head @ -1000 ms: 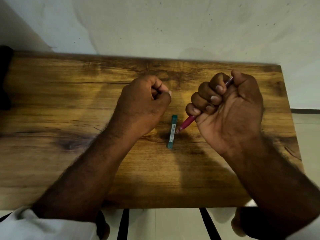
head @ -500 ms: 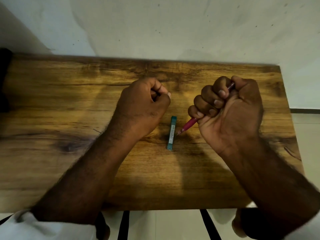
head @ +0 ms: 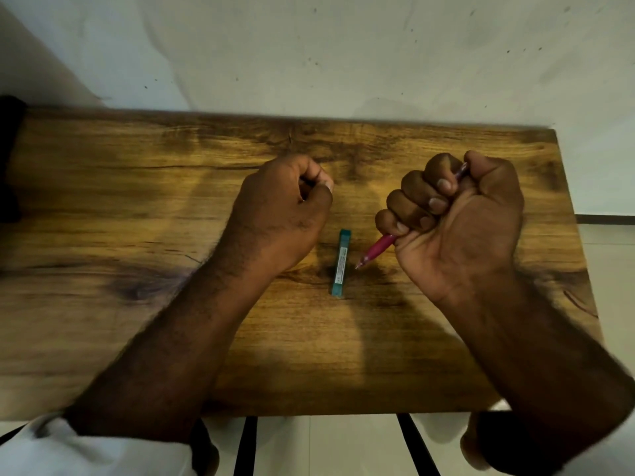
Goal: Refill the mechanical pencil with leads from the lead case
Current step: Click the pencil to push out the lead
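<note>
A slim teal lead case (head: 342, 262) lies flat on the wooden table (head: 137, 201) between my hands, its long side pointing away from me. My right hand (head: 457, 221) is a fist around a pink mechanical pencil (head: 376, 250); the tip points down-left and hovers just right of the case, and the top end pokes out above my index finger. My left hand (head: 281, 214) rests to the left of the case with thumb and forefinger pinched together. Whether something small sits in that pinch is hidden.
The table's far edge meets a pale wall (head: 309, 56). A dark object (head: 8, 159) sits at the table's left end. Black bars (head: 245, 444) and light floor show below the near edge. White sleeves cover my upper arms.
Both hands have sunk slightly toward me in the view, the pencil tip staying beside the case. The grips look the same and the lead case has not moved.
</note>
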